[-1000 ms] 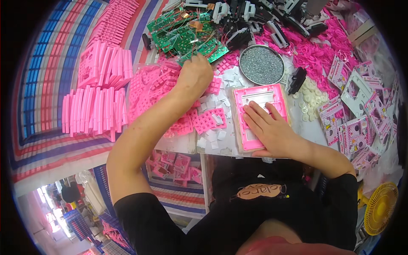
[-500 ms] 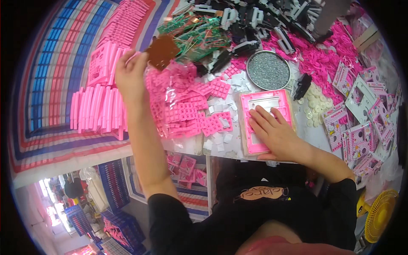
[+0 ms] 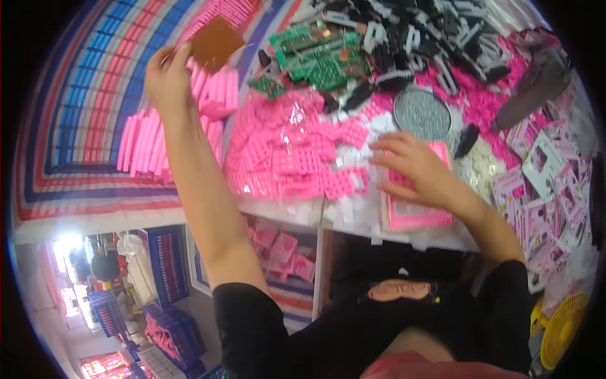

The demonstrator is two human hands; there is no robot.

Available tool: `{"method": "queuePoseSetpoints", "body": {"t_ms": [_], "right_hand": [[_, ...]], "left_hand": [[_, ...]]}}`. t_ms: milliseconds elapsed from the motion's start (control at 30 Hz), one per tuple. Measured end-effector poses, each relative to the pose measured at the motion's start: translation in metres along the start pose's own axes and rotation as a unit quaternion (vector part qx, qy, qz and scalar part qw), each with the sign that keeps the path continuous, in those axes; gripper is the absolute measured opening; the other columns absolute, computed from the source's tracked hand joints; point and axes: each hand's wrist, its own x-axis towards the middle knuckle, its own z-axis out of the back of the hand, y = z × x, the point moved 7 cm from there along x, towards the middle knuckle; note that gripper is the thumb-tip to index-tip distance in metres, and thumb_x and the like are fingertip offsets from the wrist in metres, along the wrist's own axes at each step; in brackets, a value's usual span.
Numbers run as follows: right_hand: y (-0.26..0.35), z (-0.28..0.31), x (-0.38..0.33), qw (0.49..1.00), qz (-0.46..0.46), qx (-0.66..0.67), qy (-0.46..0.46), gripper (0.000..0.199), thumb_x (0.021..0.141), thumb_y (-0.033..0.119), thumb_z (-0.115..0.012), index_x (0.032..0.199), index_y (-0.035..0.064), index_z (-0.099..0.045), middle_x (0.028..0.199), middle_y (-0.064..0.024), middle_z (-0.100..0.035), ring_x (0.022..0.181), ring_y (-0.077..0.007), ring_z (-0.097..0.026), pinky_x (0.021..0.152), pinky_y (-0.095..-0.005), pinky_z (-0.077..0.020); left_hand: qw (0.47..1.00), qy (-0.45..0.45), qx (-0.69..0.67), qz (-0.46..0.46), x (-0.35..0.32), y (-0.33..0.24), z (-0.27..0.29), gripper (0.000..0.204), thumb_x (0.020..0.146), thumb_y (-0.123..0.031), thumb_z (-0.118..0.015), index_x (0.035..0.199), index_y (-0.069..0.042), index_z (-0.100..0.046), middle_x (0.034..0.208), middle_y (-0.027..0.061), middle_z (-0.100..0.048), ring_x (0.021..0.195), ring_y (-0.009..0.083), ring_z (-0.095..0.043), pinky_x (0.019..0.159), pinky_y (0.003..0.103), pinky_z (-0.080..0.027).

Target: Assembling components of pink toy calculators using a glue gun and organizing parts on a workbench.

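At the far left, my left hand pinches a thin brown square board by its edge, held up above the pink plastic frames. My right hand, fingers spread, is over a shallow pink plastic case at the table's front edge and covers much of it. Nothing shows in the right hand's grip; whether it touches the case I cannot tell. Left of the case lies a heap of pink button pads, some in clear plastic.
Green circuit boards with wires lie behind the pads. A round dish of small metal bits stands behind the case. Black and white parts pile up at the back. Printed pink cards cover the right side; a yellow fan is below.
My left hand has carried the brown board up and left, away from the pads. The right hand has risen off its flat rest on the case. The whole view has shifted.
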Motion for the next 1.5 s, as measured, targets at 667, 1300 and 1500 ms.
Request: {"method": "queuePoseSetpoints", "body": {"t_ms": [667, 1300, 1500], "right_hand": [[-0.01, 0.061, 0.042, 0.832, -0.103, 0.506, -0.205, 0.025, 0.09, 0.019, -0.077, 0.107, 0.003, -0.067, 0.09, 0.0004, -0.064, 0.083, -0.0076, -0.059, 0.072, -0.0251, -0.0484], [-0.028, 0.025, -0.03, 0.809, -0.237, 0.538, -0.022, 0.018, 0.095, 0.017, -0.071, 0.103, 0.0013, -0.071, 0.085, 0.0011, -0.067, 0.078, -0.0036, -0.058, 0.068, -0.0221, -0.0476], [-0.044, 0.015, -0.014, 0.857, -0.24, 0.447, -0.089, 0.02, 0.1, 0.022, -0.065, 0.101, 0.0031, -0.07, 0.086, -0.0016, -0.068, 0.079, -0.0071, -0.061, 0.069, -0.0246, -0.05]], "left_hand": [[0.949, 0.177, -0.239, 0.102, -0.227, -0.058, -0.08, 0.038, 0.089, 0.003, -0.068, 0.124, -0.004, -0.052, 0.112, 0.0084, -0.062, 0.103, 0.0154, -0.059, 0.096, 0.034, -0.046], [0.745, 0.176, -0.446, 0.464, -0.294, 0.019, -0.122, 0.035, 0.106, -0.036, -0.052, 0.125, -0.007, -0.057, 0.091, 0.006, -0.066, 0.052, 0.0122, -0.046, 0.059, 0.027, -0.042], [0.795, 0.189, -0.442, 0.371, -0.29, 0.002, -0.137, 0.041, 0.104, -0.033, -0.056, 0.128, 0.0, -0.051, 0.105, 0.0162, -0.067, 0.07, 0.0231, -0.067, 0.047, 0.031, -0.052]]}}
